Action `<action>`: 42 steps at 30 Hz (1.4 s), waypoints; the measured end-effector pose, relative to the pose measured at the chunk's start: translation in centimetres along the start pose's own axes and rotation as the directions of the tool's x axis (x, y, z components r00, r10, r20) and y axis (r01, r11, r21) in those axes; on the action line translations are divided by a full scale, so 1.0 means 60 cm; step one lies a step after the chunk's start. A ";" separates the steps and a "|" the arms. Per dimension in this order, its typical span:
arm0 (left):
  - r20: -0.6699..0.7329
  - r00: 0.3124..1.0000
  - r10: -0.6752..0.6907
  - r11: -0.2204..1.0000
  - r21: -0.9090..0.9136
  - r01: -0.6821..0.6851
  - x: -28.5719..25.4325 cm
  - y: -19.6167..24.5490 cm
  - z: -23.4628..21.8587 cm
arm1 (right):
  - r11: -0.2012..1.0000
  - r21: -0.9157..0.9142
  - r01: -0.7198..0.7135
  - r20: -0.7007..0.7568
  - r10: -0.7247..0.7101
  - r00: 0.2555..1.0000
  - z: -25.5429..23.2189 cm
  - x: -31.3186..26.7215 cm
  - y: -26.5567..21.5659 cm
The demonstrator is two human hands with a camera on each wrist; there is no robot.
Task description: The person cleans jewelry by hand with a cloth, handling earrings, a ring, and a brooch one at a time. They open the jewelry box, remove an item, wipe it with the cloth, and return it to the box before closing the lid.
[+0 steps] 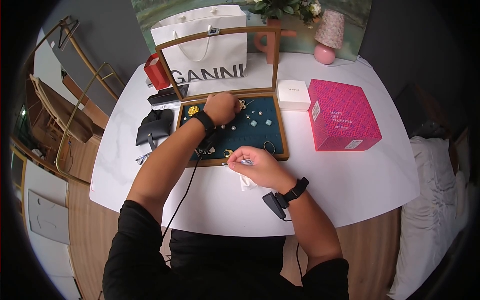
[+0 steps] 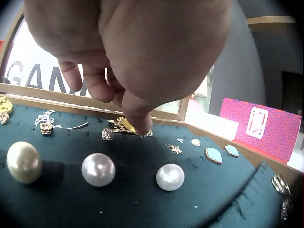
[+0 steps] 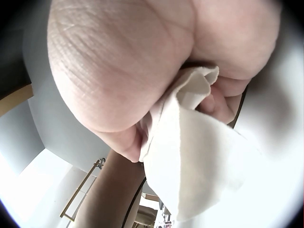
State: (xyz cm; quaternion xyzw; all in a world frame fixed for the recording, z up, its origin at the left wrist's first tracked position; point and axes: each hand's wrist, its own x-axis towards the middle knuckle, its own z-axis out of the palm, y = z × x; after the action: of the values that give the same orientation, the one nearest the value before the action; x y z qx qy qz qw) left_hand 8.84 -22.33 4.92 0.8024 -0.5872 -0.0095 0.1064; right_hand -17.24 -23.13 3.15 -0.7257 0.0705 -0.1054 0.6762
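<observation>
My left hand (image 1: 222,108) is over the back of a wooden jewelry box (image 1: 284,137), its fingers curled. In the left wrist view, its thumb and finger pinch a gold brooch (image 2: 121,124) with a yellow middle, low over the dark teal lining (image 2: 137,202). Pearls (image 2: 99,169), a starry charm (image 2: 175,148) and turquoise earrings (image 2: 213,155) lie around it. At the box's front edge, my right hand (image 1: 260,169) grips a white cloth (image 3: 204,161) with bent fingers; the cloth hangs down below the palm.
The box's glass lid (image 1: 276,62) stands raised. Behind it is a white paper bag (image 1: 200,20). To the right are a white box (image 1: 294,95) and a pink patterned box (image 1: 345,115). A black pouch (image 1: 155,129) and glasses (image 1: 142,159) lie left. A cable (image 1: 182,200) runs from the left wrist.
</observation>
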 end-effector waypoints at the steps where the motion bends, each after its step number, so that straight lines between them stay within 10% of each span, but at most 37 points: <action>1: 0.000 1.000 -0.016 1.000 0.021 0.016 -0.003 0.005 -0.003 | 1.000 -0.002 -0.004 0.001 0.004 1.000 0.000 0.000 0.000; 22: -0.097 0.994 -0.045 0.998 0.034 0.048 0.008 0.000 -0.003 | 1.000 0.023 -0.009 0.044 0.008 0.999 -0.002 -0.003 -0.003; 25: -0.005 1.000 0.011 0.975 -0.223 -0.012 0.014 0.003 -0.003 | 1.000 0.014 -0.015 0.053 0.014 0.998 -0.002 -0.002 -0.001; 42: -0.070 0.989 0.127 0.989 -0.060 -0.132 -0.001 0.036 0.028 | 1.000 -0.008 -0.005 0.026 0.005 1.000 -0.002 -0.002 -0.001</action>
State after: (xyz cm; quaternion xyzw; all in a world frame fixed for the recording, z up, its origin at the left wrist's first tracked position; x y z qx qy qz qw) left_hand 6.54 -23.17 3.64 0.7586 -0.6336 0.0052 0.1520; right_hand -17.40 -23.19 3.22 -0.7296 0.0639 -0.0939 0.6743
